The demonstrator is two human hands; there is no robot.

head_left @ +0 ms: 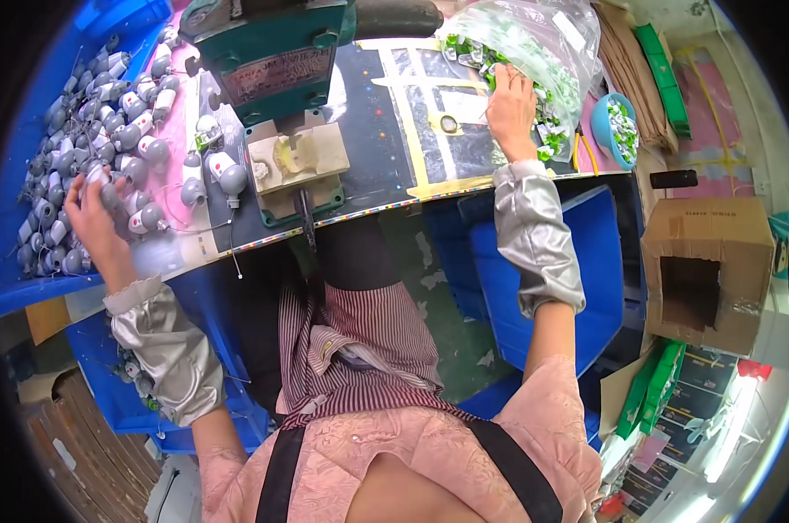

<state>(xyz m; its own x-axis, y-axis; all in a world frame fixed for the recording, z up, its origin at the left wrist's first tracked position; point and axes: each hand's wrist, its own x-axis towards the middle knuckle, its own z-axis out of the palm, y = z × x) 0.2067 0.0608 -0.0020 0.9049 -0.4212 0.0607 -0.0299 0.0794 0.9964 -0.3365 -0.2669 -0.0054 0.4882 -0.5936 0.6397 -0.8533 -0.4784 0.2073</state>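
Note:
My left hand [98, 228] is at the near side of a heap of grey-and-white bulb-shaped parts [89, 122] with thin wires. Its thumb and fingers close round one grey-and-white part [107, 190]. Across the bench, my right hand [511, 109] lies with fingers stretched over small green-and-white pieces [547, 131], which spill from a clear plastic bag [542, 44]. Nothing shows as held there, though its fingertips are partly lost among the pieces. Two more bulb-shaped parts [229, 174] lie beside the green bench press [268, 65], whose pale block [297, 155] carries no such part.
A blue bowl [605, 131] of similar pieces stands at the bench's right edge, beside yellow-handled pliers [584, 152]. A small dark ring [448, 124] lies on the taped bench top. Blue bins [577, 279] stand below, and a cardboard box [708, 227] is farther right.

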